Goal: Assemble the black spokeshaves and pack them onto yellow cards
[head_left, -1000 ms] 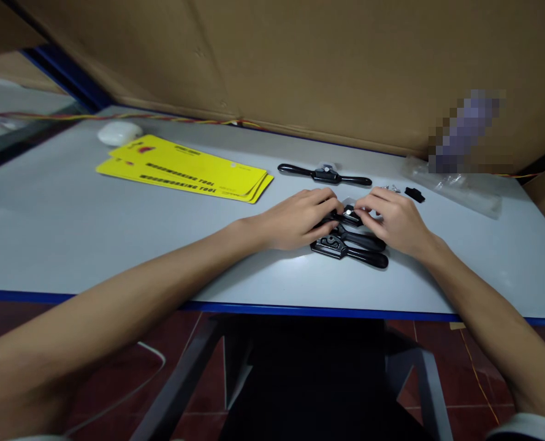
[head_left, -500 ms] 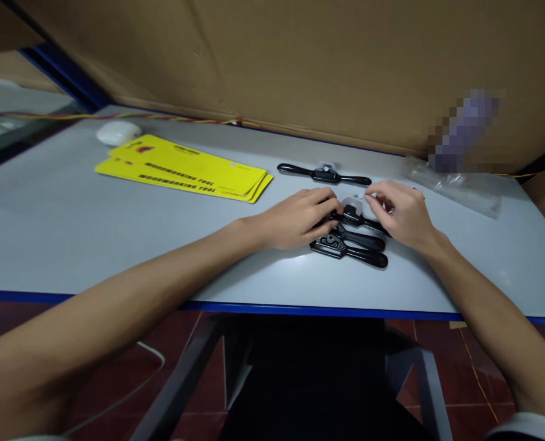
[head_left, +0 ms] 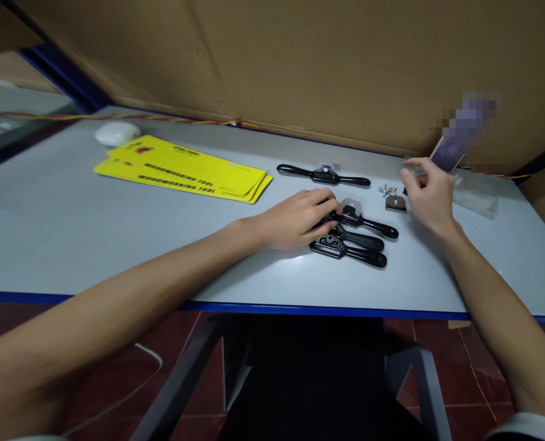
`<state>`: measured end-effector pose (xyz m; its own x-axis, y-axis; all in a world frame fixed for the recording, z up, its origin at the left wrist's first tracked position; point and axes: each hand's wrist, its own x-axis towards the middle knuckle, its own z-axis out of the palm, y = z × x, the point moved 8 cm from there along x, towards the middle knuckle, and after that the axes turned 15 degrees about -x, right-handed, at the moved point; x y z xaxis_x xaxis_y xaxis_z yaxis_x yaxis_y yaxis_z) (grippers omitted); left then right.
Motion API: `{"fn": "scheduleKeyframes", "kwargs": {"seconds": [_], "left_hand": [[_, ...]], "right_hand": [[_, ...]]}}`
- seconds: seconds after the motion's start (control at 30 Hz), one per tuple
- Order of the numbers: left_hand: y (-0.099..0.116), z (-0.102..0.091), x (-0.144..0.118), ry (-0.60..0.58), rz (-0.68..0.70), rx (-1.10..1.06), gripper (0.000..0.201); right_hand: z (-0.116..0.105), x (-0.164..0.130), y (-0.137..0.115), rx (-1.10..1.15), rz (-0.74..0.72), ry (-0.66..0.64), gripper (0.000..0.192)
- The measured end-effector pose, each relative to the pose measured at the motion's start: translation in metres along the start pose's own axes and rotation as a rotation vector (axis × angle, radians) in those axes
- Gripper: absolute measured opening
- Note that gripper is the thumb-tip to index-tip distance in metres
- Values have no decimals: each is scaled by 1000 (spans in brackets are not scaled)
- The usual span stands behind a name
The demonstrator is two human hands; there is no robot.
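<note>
My left hand (head_left: 305, 215) curls over the left handle of a black spokeshave (head_left: 352, 213), which has a pale blade standing at its middle. Just below lie two more black spokeshave bodies, a middle one (head_left: 362, 239) and a front one (head_left: 348, 250), their left ends partly under my fingers. My right hand (head_left: 431, 191) hovers at the right, thumb and forefinger bent and slightly apart, nothing visible between them. Beside it rest a dark metal cap plate (head_left: 396, 204) and small silver screws (head_left: 387, 190). Another black piece is mostly hidden behind that hand.
Farther back lies another spokeshave (head_left: 325, 174) with a blade on it. Yellow printed cards (head_left: 184, 168) are stacked at the left, near a white computer mouse (head_left: 117, 133). A clear plastic bag (head_left: 477, 195) and a blurred purple object (head_left: 453, 150) are at the back right.
My right hand has moved away from the spokeshave to the right, uncovering its right handle, the cap plate and the screws. My left hand has stayed in place.
</note>
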<state>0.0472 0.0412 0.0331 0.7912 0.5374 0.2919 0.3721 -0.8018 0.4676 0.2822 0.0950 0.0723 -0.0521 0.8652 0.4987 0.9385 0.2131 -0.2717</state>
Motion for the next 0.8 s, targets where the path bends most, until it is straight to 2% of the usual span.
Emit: {"fn": "scheduleKeyframes", "kwargs": {"seconds": [0.1, 0.17, 0.27, 0.33, 0.4, 0.5, 0.57, 0.67, 0.8], "left_hand": [[1, 0, 0, -3, 1, -4, 35], [1, 0, 0, -13, -1, 7, 35], [0, 1, 0, -13, -3, 20, 36], [-1, 1, 0, -7, -5, 19, 37], [-1, 1, 0, -3, -2, 15, 38], [-1, 1, 0, -2, 0, 13, 37], [-1, 1, 1, -6, -9, 16, 35], [-2, -1, 1, -5, -46, 6, 28], [-1, -3, 2, 6, -82, -18, 21]], "right_hand": [[-6, -7, -12, 43, -23, -14, 22], [-2, -14, -30, 59, -137, -67, 18], [8, -29, -64, 88, -385, -164, 10], [15, -37, -78, 102, -461, -236, 9], [23, -39, -82, 98, -424, -310, 9], [32, -39, -81, 90, -335, -395, 34], [33, -38, -83, 110, -337, -389, 44], [27, -36, -86, 162, -348, -305, 36], [23, -35, -81, 297, -258, -259, 22]]}}
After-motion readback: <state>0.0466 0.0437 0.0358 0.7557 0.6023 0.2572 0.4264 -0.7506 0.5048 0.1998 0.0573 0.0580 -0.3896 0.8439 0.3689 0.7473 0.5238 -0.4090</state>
